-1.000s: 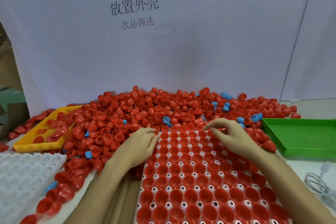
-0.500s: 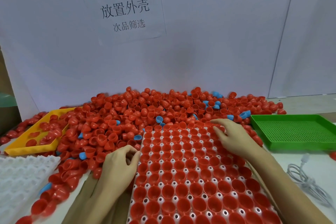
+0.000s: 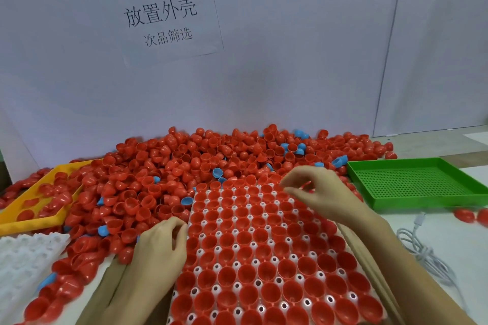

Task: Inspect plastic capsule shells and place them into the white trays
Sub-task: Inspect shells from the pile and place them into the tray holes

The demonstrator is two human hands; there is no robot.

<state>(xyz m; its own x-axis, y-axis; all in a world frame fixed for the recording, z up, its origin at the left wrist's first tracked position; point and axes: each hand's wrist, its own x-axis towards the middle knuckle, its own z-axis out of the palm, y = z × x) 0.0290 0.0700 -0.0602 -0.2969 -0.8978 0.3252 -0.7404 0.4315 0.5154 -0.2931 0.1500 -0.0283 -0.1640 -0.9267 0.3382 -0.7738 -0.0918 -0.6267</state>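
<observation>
A white tray (image 3: 216, 288) lies in front of me, its pockets filled with red capsule shells (image 3: 266, 269) set open side up. My left hand (image 3: 158, 248) sits at the tray's left edge with its fingers curled onto the rim. Over the tray's far right corner hovers my right hand (image 3: 319, 192), its fingers loosely curved with nothing visible between them. Behind and left of the tray spreads a large pile of loose red shells (image 3: 171, 166) with a few blue shells (image 3: 217, 173) mixed in.
A yellow tray (image 3: 42, 221) with several red shells sits at the left, and an empty white tray (image 3: 23, 258) below it. A green perforated tray (image 3: 414, 184) stands at the right, with a white cable (image 3: 422, 245) and two stray shells (image 3: 464, 215) nearby. A white wall with a paper sign (image 3: 163, 15) closes the back.
My left hand has slid from the tray's far left corner down its left edge toward me. My right hand has lifted off the far right shells, fingers now raised.
</observation>
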